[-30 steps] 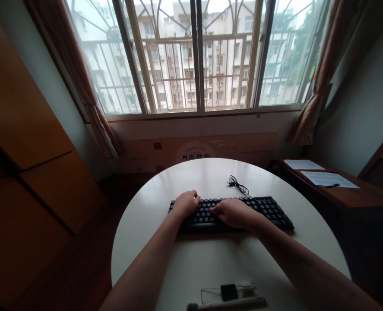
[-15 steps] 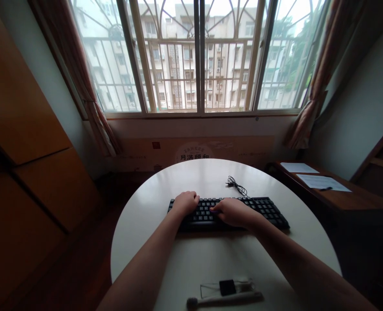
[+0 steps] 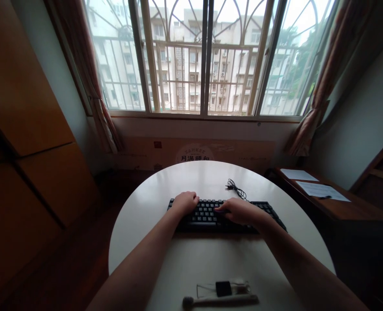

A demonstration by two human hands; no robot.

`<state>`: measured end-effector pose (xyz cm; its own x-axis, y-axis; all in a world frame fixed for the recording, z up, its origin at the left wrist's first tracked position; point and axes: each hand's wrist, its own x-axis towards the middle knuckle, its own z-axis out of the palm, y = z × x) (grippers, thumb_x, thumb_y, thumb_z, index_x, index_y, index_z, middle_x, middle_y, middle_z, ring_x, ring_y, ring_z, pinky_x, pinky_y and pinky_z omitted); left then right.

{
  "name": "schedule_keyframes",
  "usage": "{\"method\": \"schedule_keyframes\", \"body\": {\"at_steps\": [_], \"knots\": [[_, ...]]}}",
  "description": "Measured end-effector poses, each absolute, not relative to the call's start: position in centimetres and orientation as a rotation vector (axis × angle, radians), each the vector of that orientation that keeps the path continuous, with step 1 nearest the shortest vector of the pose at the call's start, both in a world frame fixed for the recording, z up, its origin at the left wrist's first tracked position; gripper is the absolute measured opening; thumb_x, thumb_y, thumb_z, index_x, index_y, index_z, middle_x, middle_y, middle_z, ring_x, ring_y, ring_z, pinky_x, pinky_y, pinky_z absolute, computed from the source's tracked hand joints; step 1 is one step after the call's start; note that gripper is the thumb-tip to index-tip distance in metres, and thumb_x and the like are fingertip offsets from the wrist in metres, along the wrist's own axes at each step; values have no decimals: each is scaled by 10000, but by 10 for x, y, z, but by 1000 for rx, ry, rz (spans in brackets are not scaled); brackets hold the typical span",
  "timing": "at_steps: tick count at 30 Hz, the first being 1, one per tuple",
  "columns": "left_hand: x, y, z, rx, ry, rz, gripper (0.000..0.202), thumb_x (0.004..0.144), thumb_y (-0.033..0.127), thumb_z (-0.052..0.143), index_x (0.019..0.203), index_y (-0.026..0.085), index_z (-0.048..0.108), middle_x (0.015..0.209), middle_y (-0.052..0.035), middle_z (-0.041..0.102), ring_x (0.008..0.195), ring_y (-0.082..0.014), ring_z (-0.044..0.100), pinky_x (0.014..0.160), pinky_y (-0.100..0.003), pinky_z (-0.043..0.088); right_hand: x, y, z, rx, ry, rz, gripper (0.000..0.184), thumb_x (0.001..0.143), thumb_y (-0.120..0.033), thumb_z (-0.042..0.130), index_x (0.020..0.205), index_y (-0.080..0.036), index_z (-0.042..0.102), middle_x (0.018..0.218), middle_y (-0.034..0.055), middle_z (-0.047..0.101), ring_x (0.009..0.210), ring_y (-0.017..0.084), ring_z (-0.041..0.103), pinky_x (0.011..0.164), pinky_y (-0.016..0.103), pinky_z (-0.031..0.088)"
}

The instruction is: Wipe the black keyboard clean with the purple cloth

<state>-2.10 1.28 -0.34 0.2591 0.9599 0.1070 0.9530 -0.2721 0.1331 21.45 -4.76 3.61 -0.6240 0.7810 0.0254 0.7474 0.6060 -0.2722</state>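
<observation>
A black computer keyboard (image 3: 207, 216) lies across the white round table. My left hand (image 3: 186, 202) is closed over its left part, fingers curled down at the far edge and hidden from me. On the keys right of the middle rests my right hand (image 3: 239, 211), closed, thumb and forefinger together. A small dark purplish bit shows at its fingertips, too little to name. Nearer to me lie a white-handled toothbrush (image 3: 223, 299) with dark bristles and a small black block (image 3: 223, 288) with thin wire loops. The keyboard's bundled cable (image 3: 235, 188) sits behind it.
The round table (image 3: 139, 242) has a curved edge on all visible sides. A low wooden table (image 3: 337, 207) with paper sheets (image 3: 322, 191) and a pen stands at the right. Ahead are a barred window and curtains; a wooden cabinet (image 3: 45, 185) is at the left.
The view has shifted slightly. My right hand has moved a little to the right over the keys. My left hand stays in the same place on the keyboard.
</observation>
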Motion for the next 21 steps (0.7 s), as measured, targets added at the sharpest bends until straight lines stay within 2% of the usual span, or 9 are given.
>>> {"method": "schedule_keyframes", "body": {"at_steps": [5, 10, 16, 21], "knots": [[-22, 14, -5, 2459, 1857, 282, 369, 873, 425, 335, 887, 225, 645, 975, -70, 670, 896, -234, 590, 715, -318, 436, 212, -47, 34, -1245, -2695, 401, 365, 864, -403, 444, 1161, -308, 633, 997, 33, 717, 776, 177, 639, 664, 240, 418], [-22, 13, -3, 2442, 1867, 264, 374, 872, 430, 344, 899, 219, 651, 993, -76, 668, 919, -233, 587, 731, -311, 436, 207, -47, 29, -1243, -2656, 362, 364, 873, -409, 426, 1149, -310, 641, 1010, 45, 714, 852, 202, 648, 716, 257, 426], [-21, 13, -2, 2451, 1874, 256, 368, 872, 418, 346, 902, 217, 653, 986, -80, 672, 914, -235, 592, 734, -313, 434, 211, -46, 30, -1300, -2642, 443, 338, 849, -388, 465, 1115, -317, 661, 1039, 18, 708, 869, 200, 653, 747, 257, 445], [-22, 15, -3, 2465, 1877, 255, 371, 871, 420, 339, 897, 223, 653, 986, -79, 670, 911, -242, 591, 726, -322, 434, 207, -46, 28, -1299, -2610, 368, 341, 856, -384, 459, 1135, -330, 646, 1053, 26, 703, 917, 208, 649, 761, 260, 445]]}}
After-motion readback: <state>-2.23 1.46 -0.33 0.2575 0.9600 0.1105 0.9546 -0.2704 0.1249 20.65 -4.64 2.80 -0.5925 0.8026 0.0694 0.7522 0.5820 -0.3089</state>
